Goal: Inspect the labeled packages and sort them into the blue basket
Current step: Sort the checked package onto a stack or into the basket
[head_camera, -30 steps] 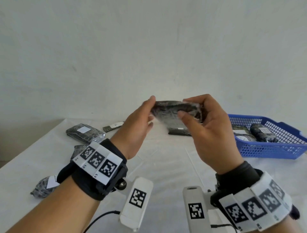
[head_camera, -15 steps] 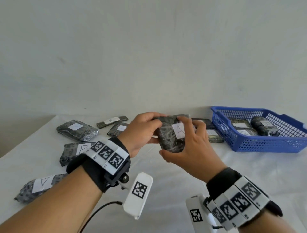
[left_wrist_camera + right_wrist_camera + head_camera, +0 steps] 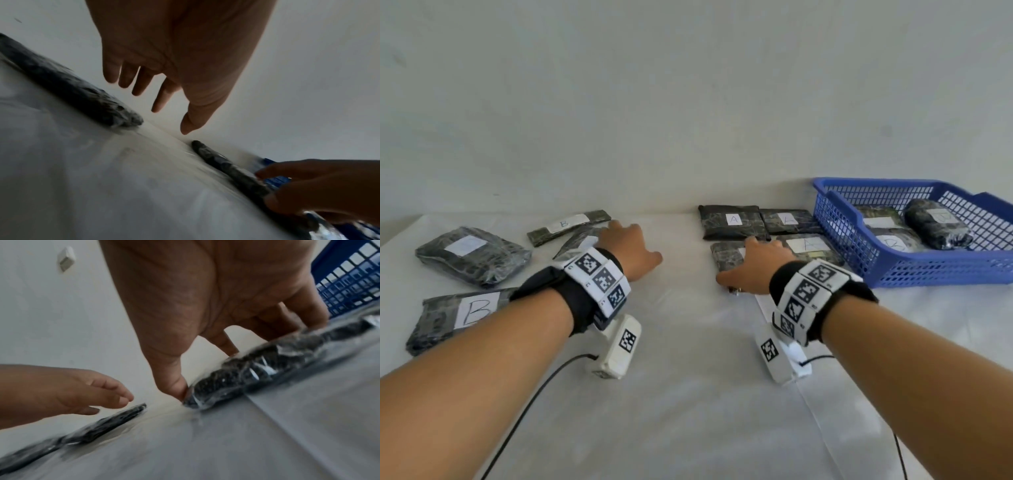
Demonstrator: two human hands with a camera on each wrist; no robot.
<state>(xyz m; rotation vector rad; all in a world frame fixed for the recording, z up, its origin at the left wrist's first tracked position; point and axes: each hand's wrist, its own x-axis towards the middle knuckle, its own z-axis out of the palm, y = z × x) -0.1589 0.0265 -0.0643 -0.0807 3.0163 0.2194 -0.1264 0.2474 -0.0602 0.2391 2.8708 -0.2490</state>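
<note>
A dark plastic-wrapped package (image 3: 726, 258) (image 3: 257, 368) lies on the white table left of the blue basket (image 3: 928, 270) (image 3: 349, 285). My right hand (image 3: 743, 263) (image 3: 205, 374) grips it, thumb on its near end and fingers over its far side. Three packages labeled A (image 3: 729, 222) lie just behind and beside it. The basket holds several wrapped packages, one marked B (image 3: 893, 241). My left hand (image 3: 635, 243) (image 3: 156, 107) hovers with relaxed fingers, holding nothing, over a package (image 3: 578, 243) at the left.
On the left lie a thin package marked B (image 3: 568, 226), a bulky one with a blank-looking label (image 3: 472, 255) and a large B package (image 3: 458, 313) partly under my left forearm. A wall stands close behind the table. Cables trail from both wrists.
Both hands held the A package up in front of me; now it lies on the table under my right hand. My left hand has let go and moved left.
</note>
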